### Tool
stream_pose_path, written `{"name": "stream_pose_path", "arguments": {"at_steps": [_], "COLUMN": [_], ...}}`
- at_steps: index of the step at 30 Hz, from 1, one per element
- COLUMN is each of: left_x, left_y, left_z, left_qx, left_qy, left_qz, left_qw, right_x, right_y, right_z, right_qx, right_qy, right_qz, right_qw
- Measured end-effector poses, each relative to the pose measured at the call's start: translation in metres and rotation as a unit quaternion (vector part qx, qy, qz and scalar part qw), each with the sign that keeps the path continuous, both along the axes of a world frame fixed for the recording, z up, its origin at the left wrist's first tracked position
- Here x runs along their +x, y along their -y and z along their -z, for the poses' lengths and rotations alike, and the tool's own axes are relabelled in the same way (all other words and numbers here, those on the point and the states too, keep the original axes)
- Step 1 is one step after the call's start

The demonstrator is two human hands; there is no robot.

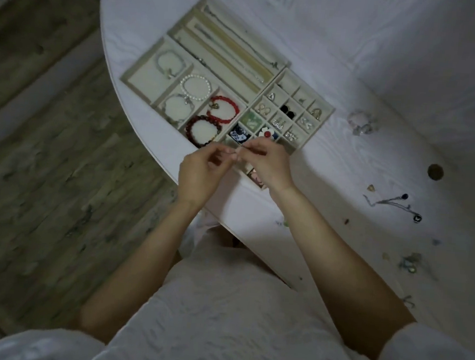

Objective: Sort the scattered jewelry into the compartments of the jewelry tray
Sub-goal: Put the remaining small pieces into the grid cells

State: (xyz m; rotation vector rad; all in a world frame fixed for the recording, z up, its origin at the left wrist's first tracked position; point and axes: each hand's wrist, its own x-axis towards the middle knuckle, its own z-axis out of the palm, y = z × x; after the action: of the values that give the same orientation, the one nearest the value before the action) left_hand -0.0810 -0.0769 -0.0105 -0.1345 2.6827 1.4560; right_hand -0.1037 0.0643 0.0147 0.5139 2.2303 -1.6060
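Lower frame: pale garment and two bare forearms reaching up to mid-frame, where the left hand (202, 174) and right hand (268, 165) meet fingertip to fingertip over the near edge of the jewelry tray (142, 71), both pinching a small item (238, 151) too tiny and blurred to identify. Just beyond, the tray sits at centre-upper left on the white table (353, 61), holding red bead bracelets (223, 109), a pearl bracelet (195, 87), earrings in the small square cells (292, 113) and chains in the long slots (235, 49). Right side of frame: scattered jewelry (393, 205) lies loose on the table, well apart from the tray, with a pale cluster (360, 122) farther up.
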Motion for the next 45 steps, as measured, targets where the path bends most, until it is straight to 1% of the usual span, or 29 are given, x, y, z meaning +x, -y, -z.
{"name": "stream_pose_path", "arguments": {"at_steps": [4,6,8,10,12,16,20,24,25,32,36,38,41,43,45], "left_x": [-0.014,-0.018,-0.020,-0.018,-0.013,-0.008,-0.012,-0.018,-0.020,-0.031,-0.034,-0.035,-0.034,-0.034,-0.033], "left_y": [0.010,0.012,0.013,0.014,0.018,0.029,0.028,0.022,0.021,0.027,0.032,0.034,0.035,0.035,0.036], "left_z": [0.008,0.012,0.016,0.017,0.016,0.017,0.017,0.016,0.015,0.014,0.015,0.015,0.015,0.015,0.017], "left_qx": [-0.079,-0.153,-0.235,-0.272,-0.281,-0.275,-0.283,-0.305,-0.311,-0.322,-0.300,-0.296,-0.301,-0.299,-0.291], "left_qy": [-0.023,-0.067,-0.109,-0.121,-0.129,-0.126,-0.091,-0.077,-0.078,-0.067,-0.072,-0.080,-0.095,-0.103,-0.110], "left_qz": [0.035,0.063,0.079,0.085,0.086,0.082,0.127,0.172,0.176,0.200,0.210,0.213,0.216,0.217,0.212], "left_qw": [0.996,0.984,0.962,0.951,0.947,0.950,0.946,0.934,0.931,0.923,0.928,0.928,0.924,0.924,0.926], "right_x": [-0.013,-0.016,-0.017,-0.018,-0.018,-0.016,-0.011,-0.009,-0.010,-0.017,-0.016,-0.015,-0.015,-0.014,-0.013], "right_y": [0.006,0.006,0.005,0.002,-0.002,-0.016,-0.016,-0.008,-0.006,-0.005,-0.005,-0.006,-0.007,-0.008,-0.010], "right_z": [0.013,0.016,0.019,0.022,0.024,0.026,0.032,0.034,0.035,0.032,0.030,0.031,0.034,0.036,0.036], "right_qx": [0.079,0.119,0.185,0.261,0.296,0.307,0.306,0.350,0.356,0.335,0.338,0.335,0.310,0.280,0.273], "right_qy": [-0.014,-0.030,-0.047,-0.072,-0.102,-0.159,-0.237,-0.235,-0.227,-0.214,-0.216,-0.218,-0.197,-0.181,-0.186], "right_qz": [-0.046,-0.067,-0.103,-0.146,-0.161,-0.153,-0.212,-0.292,-0.300,-0.327,-0.367,-0.369,-0.355,-0.321,-0.282], "right_qw": [0.996,0.990,0.976,0.951,0.936,0.926,0.897,0.859,0.855,0.858,0.839,0.839,0.860,0.887,0.901]}}
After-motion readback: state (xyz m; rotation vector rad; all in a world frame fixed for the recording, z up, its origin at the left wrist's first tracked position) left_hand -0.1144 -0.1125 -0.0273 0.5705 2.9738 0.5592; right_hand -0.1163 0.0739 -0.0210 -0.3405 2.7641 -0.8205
